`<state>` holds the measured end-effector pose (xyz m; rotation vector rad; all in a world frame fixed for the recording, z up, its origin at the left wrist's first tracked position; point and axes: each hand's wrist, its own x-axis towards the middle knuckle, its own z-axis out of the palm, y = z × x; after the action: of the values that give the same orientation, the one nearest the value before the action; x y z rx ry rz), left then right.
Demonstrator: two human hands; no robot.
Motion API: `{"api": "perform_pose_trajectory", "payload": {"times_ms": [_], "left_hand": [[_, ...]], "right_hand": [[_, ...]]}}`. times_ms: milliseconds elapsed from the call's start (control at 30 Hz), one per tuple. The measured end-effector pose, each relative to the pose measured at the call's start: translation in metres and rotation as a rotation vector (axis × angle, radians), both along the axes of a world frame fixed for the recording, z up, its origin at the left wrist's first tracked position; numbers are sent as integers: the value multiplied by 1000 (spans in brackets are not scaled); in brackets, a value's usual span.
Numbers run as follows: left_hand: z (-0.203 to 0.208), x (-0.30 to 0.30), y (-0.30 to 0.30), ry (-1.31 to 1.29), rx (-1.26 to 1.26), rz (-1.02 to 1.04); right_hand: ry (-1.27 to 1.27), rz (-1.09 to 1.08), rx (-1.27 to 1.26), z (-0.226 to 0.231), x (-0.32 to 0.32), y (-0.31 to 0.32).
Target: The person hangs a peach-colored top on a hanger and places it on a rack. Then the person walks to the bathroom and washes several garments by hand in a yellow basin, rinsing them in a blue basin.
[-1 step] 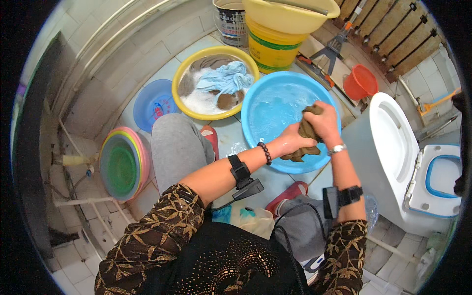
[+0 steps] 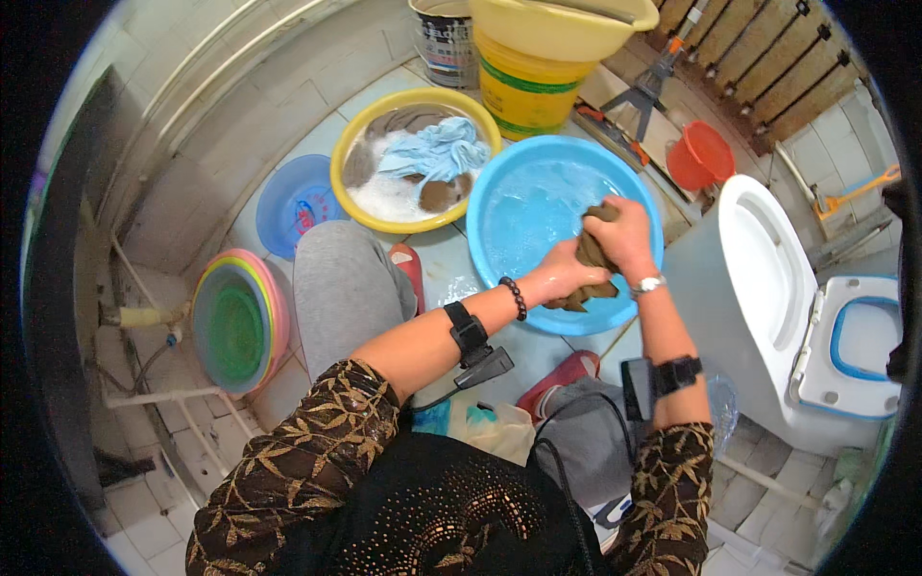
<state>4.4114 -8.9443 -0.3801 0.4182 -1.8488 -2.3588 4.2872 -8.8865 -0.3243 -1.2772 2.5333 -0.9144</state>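
Note:
Both my hands grip a wet brown cloth (image 2: pixel 588 257) over the near right side of a blue basin (image 2: pixel 509 182) of soapy water. My left hand (image 2: pixel 560 278) holds the cloth's lower end, and my right hand (image 2: pixel 624 235) is closed on its upper end. The cloth is bunched between them. A yellow basin (image 2: pixel 351 144) to the left holds suds, a light blue garment (image 2: pixel 437 154) and brown clothes.
A white toilet (image 2: pixel 768 288) with its seat lifted stands at the right. Behind are a yellow bucket (image 2: pixel 538 77), a paint can (image 2: pixel 447 43) and a small red bucket (image 2: pixel 701 154). A blue bowl (image 2: pixel 293 202) and stacked coloured basins (image 2: pixel 240 322) sit at the left on the tiled floor.

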Motion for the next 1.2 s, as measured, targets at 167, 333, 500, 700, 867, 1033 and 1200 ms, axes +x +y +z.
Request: {"api": "perform_pose_trajectory", "payload": {"times_ms": [167,333,500,700,867,1033,1200], "left_hand": [[-52,-12,13,-43,-75,251],[-67,-15,14,-180,-152,326],[-77,-10,12,-320,-319,263],[-87,-6,18,-375,-371,299],[-89,-7,21,-399,-437,240],[-94,-4,25,-385,-445,270],[-89,-3,28,-284,-432,291]], "right_hand": [[102,-124,126,-34,15,-16],[183,-120,201,-50,24,-27],[209,-126,174,-68,32,-30],[144,-222,209,-79,38,-27],[137,-256,207,-77,39,-22],[131,-286,185,-83,41,-17],[6,-290,123,-87,33,-10]]}}
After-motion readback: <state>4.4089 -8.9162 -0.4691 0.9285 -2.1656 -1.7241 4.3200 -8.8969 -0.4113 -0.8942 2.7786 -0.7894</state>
